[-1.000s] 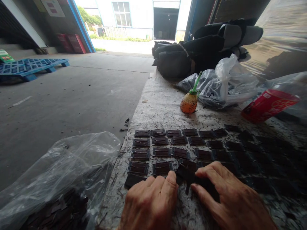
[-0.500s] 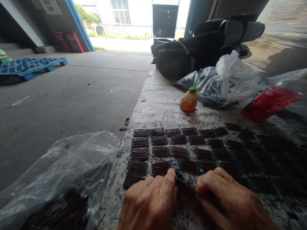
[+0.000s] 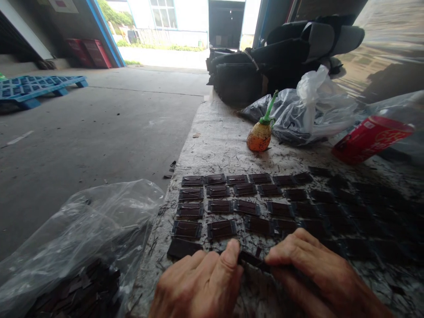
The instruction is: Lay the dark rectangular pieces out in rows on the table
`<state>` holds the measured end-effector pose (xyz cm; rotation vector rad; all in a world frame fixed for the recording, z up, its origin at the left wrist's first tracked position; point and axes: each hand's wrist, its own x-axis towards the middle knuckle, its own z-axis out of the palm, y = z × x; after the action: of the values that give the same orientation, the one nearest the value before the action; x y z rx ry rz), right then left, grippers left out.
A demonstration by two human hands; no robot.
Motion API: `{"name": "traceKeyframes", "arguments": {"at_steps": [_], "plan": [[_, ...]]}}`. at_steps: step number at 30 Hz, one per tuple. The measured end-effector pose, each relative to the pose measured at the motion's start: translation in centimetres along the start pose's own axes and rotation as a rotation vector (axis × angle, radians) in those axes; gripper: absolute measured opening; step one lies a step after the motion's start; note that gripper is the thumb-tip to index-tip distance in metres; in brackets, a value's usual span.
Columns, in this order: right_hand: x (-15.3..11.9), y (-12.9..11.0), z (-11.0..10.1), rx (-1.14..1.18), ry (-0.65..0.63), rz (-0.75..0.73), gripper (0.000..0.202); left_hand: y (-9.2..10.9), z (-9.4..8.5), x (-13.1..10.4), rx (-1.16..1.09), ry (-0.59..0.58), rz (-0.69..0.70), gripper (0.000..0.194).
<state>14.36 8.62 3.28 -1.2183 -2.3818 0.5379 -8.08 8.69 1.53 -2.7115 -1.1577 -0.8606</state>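
Concrete floor (image 3: 82, 132) of an open shed runs to a bright doorway; blue pallet (image 3: 36, 86) at far left. Long worktable (image 3: 218, 141) with a scratched, flecked top takes the right half of the view.

Dark rectangular pieces (image 3: 245, 205) lie flat on the table in neat rows, just beyond both hands. One plain dark piece (image 3: 182, 248) sits alone at the near left end of the rows.

Left hand (image 3: 198, 285) low at the near edge, fingers together and curled, tip of the foremost finger touching the left end of a small dark strip (image 3: 253, 259). Right hand (image 3: 314, 276) meets it from the other side, fingers close together and pinching the strip's right end. Strip spans the gap between the two hands, near the table surface; cannot tell whether it rests on the surface.

Clear plastic bag (image 3: 82, 247) of dark scraps hangs off the table's near left. Farther back: orange squeeze bottle (image 3: 260, 134) with green spout, knotted bag (image 3: 311, 112), red can (image 3: 371, 137) on its side, stacked dark rolls (image 3: 285, 53)
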Motion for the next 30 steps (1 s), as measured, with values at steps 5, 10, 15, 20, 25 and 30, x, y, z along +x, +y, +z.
{"name": "traceKeyframes", "arguments": {"at_steps": [5,10,15,20,25,30], "plan": [[-0.5,0.3,-0.1,0.074,0.184,0.125,0.017,0.1,-0.1,-0.5,0.037,-0.07,-0.005,0.032],[-1.2,1.3,-0.4,0.047,0.292,0.186,0.013,0.3,0.1,-0.4,0.039,-0.069,0.032,0.026],[-1.9,1.9,0.1,-0.119,0.1,0.142,0.036,0.7,0.6,1.1,0.031,-0.117,0.056,0.031],[-1.9,1.8,0.0,-0.247,0.039,0.159,0.036,0.6,0.9,1.6,0.019,-0.293,0.048,0.033],[-1.9,1.4,-0.4,-0.211,0.026,0.185,0.02,0.6,0.8,1.2,0.023,-0.284,0.032,0.036],[-2.5,1.3,-0.3,-0.185,-0.012,0.226,0.018,0.7,0.6,1.2,0.049,-0.287,0.053,0.035]]}}
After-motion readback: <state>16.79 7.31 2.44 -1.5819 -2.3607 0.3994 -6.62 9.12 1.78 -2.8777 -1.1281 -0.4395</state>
